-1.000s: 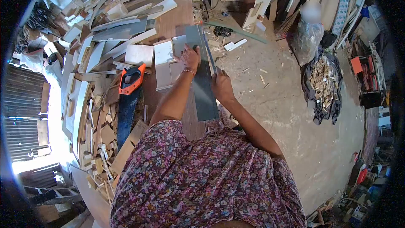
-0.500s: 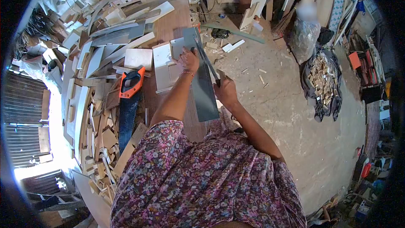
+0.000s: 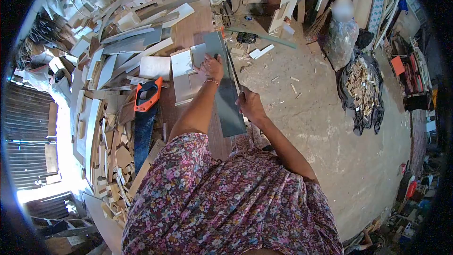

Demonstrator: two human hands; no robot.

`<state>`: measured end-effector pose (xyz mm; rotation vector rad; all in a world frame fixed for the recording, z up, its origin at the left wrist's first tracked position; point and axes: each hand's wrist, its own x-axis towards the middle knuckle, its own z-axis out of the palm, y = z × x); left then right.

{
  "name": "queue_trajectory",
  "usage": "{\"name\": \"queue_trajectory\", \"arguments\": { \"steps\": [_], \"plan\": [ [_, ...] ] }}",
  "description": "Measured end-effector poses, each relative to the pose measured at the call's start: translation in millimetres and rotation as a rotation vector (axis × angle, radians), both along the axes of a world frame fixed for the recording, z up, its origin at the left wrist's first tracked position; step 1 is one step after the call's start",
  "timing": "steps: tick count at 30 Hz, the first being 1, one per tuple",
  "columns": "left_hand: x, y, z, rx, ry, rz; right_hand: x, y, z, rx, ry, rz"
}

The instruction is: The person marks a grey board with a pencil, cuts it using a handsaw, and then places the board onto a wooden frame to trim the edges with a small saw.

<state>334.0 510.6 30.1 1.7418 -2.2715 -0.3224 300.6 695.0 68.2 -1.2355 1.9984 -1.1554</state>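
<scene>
Grey board (image 3: 227,95) on wooden bench (image 3: 194,22), left hand (image 3: 213,66) pressed on it, right hand (image 3: 250,105) gripping thin dark tool (image 3: 234,72) along its right edge; orange-handled handsaw (image 3: 145,108) lying left.

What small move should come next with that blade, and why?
Probably a forward stroke along the right edge of the grey board: the right hand grips the blade, which lies along that edge, and the left hand pins the board.

daylight, bright | glare blown out at left | fisheye bending, dark vignette corners
</scene>
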Motion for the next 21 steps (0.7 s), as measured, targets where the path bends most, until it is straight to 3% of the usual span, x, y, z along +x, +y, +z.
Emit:
{"name": "queue_trajectory", "arguments": {
  "steps": [12,21],
  "plan": [
    [-5.1,-9.3,-20.0,-0.001,-0.015,0.026,7.6,4.1,15.1,0.040,0.083,0.014],
    [-4.9,-11.0,-24.6,-0.042,0.018,0.023,8.8,0.4,7.0,0.144,0.390,0.059]
  ]
}}
